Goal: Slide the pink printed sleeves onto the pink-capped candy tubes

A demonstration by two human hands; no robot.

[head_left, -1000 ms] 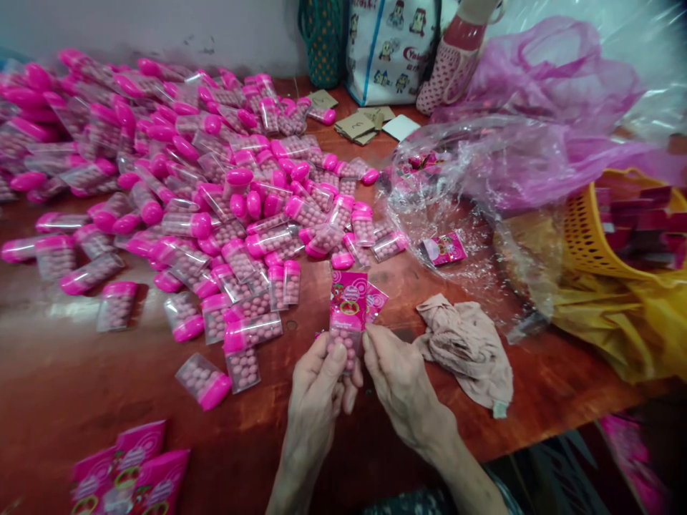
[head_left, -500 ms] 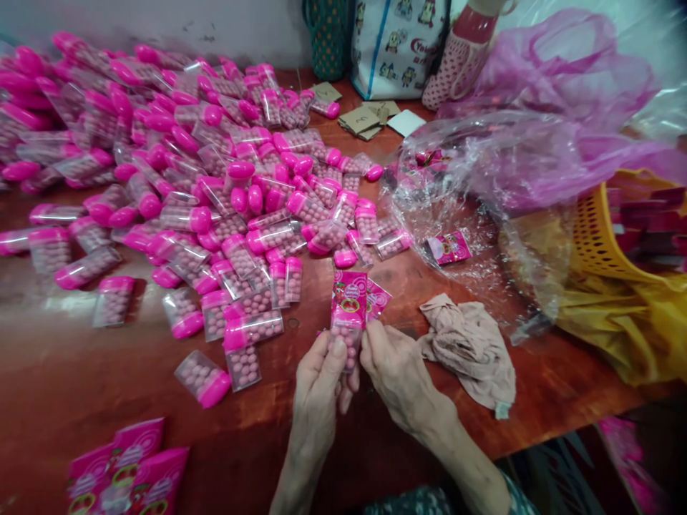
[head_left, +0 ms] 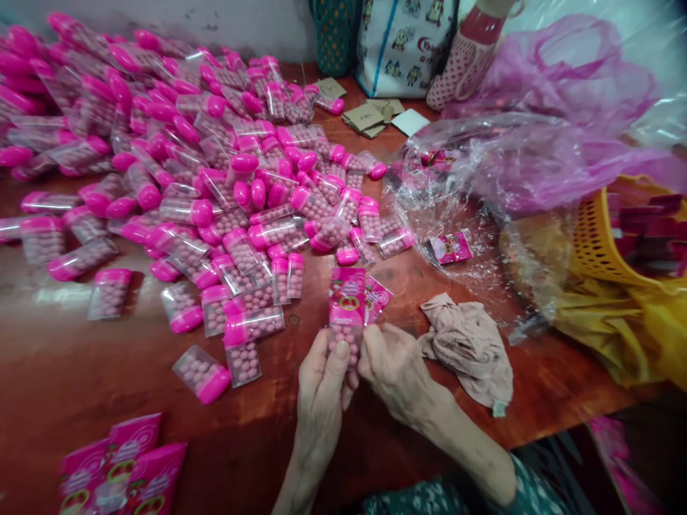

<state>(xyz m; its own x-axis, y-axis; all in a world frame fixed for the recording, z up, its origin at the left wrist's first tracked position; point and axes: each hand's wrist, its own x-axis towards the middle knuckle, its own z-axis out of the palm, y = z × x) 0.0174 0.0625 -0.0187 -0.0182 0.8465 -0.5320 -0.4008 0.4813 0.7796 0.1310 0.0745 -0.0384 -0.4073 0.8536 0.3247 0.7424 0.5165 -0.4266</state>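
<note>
My left hand (head_left: 322,379) is closed around a small clear container of pink candy balls (head_left: 343,342), its thumb across the front. A pink printed sleeve (head_left: 346,297) covers the container's upper end. Behind it, to the right, a second pink printed piece (head_left: 376,299) sticks out at a slant. My right hand (head_left: 397,372) is closed against the container's right side, fingertips pinched together. What lies between those fingertips is hidden. Past my hands spreads a big heap of similar candy containers (head_left: 257,232) with bright pink caps.
Pink printed packets (head_left: 126,465) lie at the lower left. To the right are a crumpled beige cloth (head_left: 469,350), a clear plastic bag (head_left: 483,179) and a yellow basket (head_left: 595,236). Cardboard pieces (head_left: 365,118), a patterned bag (head_left: 408,50) and a bottle (head_left: 469,54) stand behind.
Both hands stay at the container with almost no movement. The sleeve's top edge sits slightly higher and further left in view. The camera view has shifted a little.
</note>
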